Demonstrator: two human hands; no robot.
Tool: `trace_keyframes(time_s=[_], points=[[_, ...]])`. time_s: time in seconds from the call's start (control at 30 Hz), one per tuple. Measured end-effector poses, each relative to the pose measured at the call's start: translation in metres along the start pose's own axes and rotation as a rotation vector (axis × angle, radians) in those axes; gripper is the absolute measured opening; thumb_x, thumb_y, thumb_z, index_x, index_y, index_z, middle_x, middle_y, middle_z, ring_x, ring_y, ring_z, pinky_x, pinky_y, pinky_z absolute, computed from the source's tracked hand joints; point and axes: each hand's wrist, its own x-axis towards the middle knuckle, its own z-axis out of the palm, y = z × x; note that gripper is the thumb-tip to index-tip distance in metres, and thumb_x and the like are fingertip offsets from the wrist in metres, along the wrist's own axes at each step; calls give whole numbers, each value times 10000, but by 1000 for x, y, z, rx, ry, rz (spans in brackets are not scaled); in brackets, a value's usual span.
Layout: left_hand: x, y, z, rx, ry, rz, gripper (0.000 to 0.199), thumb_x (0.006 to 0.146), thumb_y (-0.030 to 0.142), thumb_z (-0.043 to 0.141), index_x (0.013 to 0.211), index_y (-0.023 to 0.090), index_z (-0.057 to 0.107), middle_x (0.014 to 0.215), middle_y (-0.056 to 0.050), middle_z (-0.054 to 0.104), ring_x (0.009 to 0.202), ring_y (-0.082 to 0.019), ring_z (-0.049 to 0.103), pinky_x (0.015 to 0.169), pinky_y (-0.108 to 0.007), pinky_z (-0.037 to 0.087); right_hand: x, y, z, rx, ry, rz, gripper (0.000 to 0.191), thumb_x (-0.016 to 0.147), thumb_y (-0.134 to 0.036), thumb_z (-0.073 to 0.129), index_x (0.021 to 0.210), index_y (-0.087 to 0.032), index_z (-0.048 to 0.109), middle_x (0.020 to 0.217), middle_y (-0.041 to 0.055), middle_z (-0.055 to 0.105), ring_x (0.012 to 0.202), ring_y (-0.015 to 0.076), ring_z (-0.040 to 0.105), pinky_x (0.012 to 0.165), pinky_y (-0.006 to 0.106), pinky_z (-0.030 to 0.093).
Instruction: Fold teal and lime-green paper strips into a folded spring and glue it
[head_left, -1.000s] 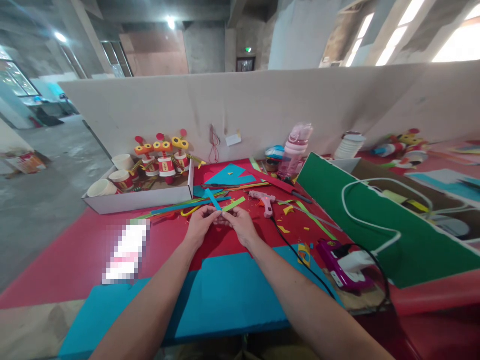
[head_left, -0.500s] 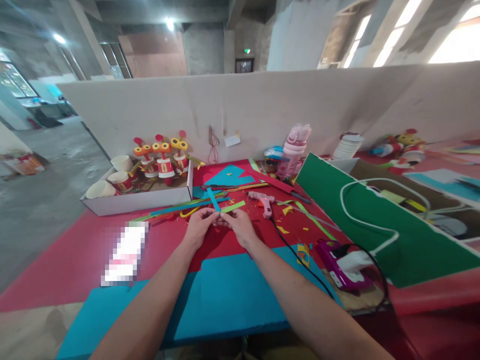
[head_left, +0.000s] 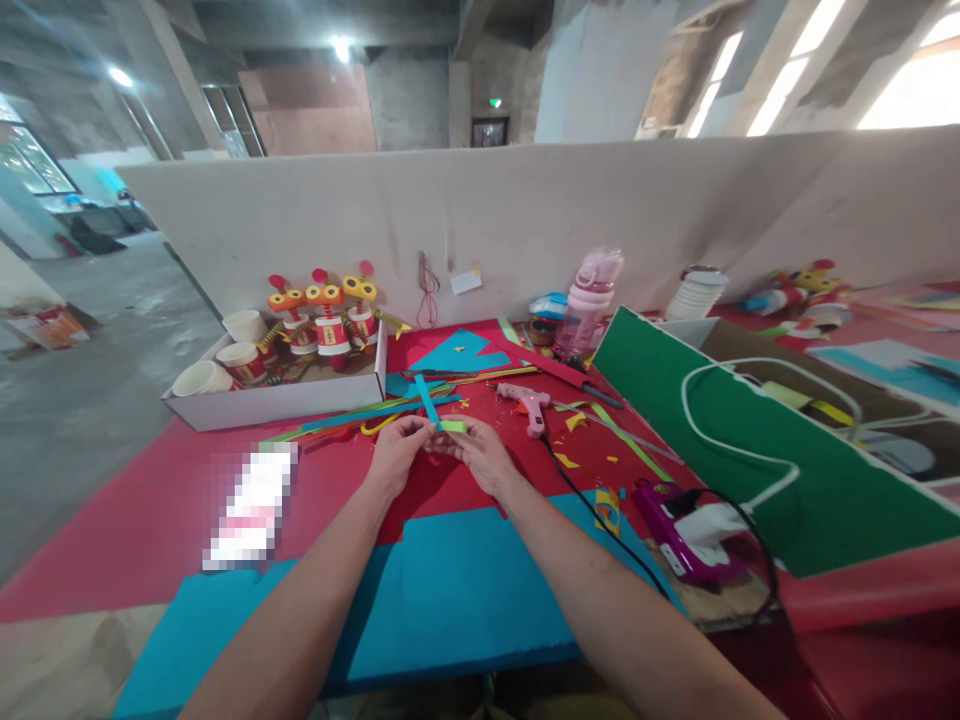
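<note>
Between my hands, above the red tabletop, a blue paper strip [head_left: 428, 400] and a green paper strip [head_left: 453, 427] cross at one end. My left hand [head_left: 400, 450] is closed, pinching the strips near where they meet. The fingers of my right hand [head_left: 480, 455] are closed on the green strip, which looks bent over toward them. The blue strip points up and away. Just right of my right hand lies a pink glue gun [head_left: 529, 405], its black cord running toward the front edge. Behind my left hand are loose coloured strips [head_left: 360, 414] and a yellow-handled tool [head_left: 373, 428].
A white box [head_left: 292, 400] at the left holds paper cups and cup figures [head_left: 330, 325]. To the right stand a green board [head_left: 697, 440], a purple power strip [head_left: 686, 530] and a pink bottle [head_left: 589, 300]. Blue sheets [head_left: 472, 580] cover the front edge.
The green strip stuck out long to the right before; now its free end is folded and looks shorter. My right hand has shifted slightly, while the blue strip stays nearly in place.
</note>
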Motion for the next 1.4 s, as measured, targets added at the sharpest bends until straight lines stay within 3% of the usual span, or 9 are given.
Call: trace_keyframes(time_s=[0.47,0.73,0.83,0.97,1.03,1.2,1.4], points=[[-3,1,0,-26,-38,-14,257,605,322,770,699,113,653,573,-26,605,499,-98,512,512,-228,397,1,5,0,-117,81,-33,347,615,-416,743,834,-159,664,687,29,690,616,163,658,695,333,548],[-5,4,0,-49,-40,-36,283,614,355,758,746,117,682,597,-34,624,510,-109,527,515,-244,421,6,9,-7,-371,144,-216,234,678,-393,687,811,-201,673,693,12,677,639,173,643,666,307,533],[-7,5,3,-57,-47,-30,297,595,322,768,800,122,688,626,-35,636,528,-113,538,527,-248,434,6,7,-7,-327,193,-208,240,684,-393,674,819,-195,657,661,5,661,623,165,633,653,301,528],[-9,7,7,-12,-152,-30,345,620,310,758,888,106,686,794,-89,673,648,-135,583,575,-243,449,5,4,-5,-188,275,-157,267,651,-396,691,805,-187,629,636,-14,638,594,143,615,639,291,525],[-9,8,8,1,-157,-23,351,630,330,753,901,121,676,801,-76,671,654,-131,583,569,-234,443,5,5,-4,-168,252,-153,269,645,-397,698,801,-189,626,642,-15,643,595,143,618,647,297,527],[-7,7,4,15,-22,20,290,614,361,757,759,134,647,591,-1,608,524,-96,525,528,-222,409,3,6,-2,-193,117,-127,263,643,-405,710,784,-195,637,649,-2,659,606,158,632,668,323,541],[-5,5,-1,89,-43,29,279,632,358,744,766,128,662,613,-14,614,544,-104,527,535,-223,405,2,0,-4,-322,71,-110,298,644,-426,701,810,-180,675,704,3,681,626,147,630,682,303,547]])
